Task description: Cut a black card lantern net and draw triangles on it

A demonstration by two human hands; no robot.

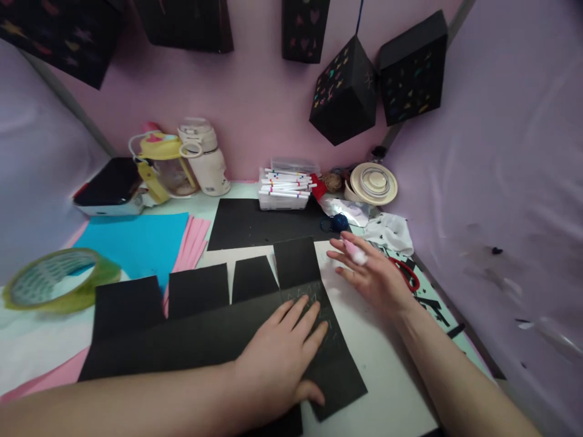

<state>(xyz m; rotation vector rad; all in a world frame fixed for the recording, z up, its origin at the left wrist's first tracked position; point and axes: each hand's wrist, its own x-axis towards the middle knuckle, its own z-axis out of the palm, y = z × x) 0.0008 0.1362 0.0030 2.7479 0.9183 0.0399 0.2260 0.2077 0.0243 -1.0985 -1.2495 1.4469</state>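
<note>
My left hand (pixel 285 352) lies flat, fingers spread, on a black paper sheet (pixel 200 337) with flaps cut along its far edge. Faint pale outlines are drawn on the sheet around my fingertips. To the right of the sheet, my right hand (pixel 376 279) is raised over the white surface with its fingers stretched forward. It holds a small pink-and-white thing (pixel 354 250), whose kind I cannot make out. Red-handled scissors (pixel 405 273) lie partly hidden behind that hand, among black paper scraps (pixel 432 309).
A large tape roll (pixel 59 279) and blue paper (pixel 134 243) lie left. Behind are a black sheet (pixel 237 223), white markers (pixel 286 184) in a clear box, a white bottle (pixel 204 158) and a yellow-lidded jug (pixel 166 161). Decorated black boxes (pixel 346 91) hang overhead.
</note>
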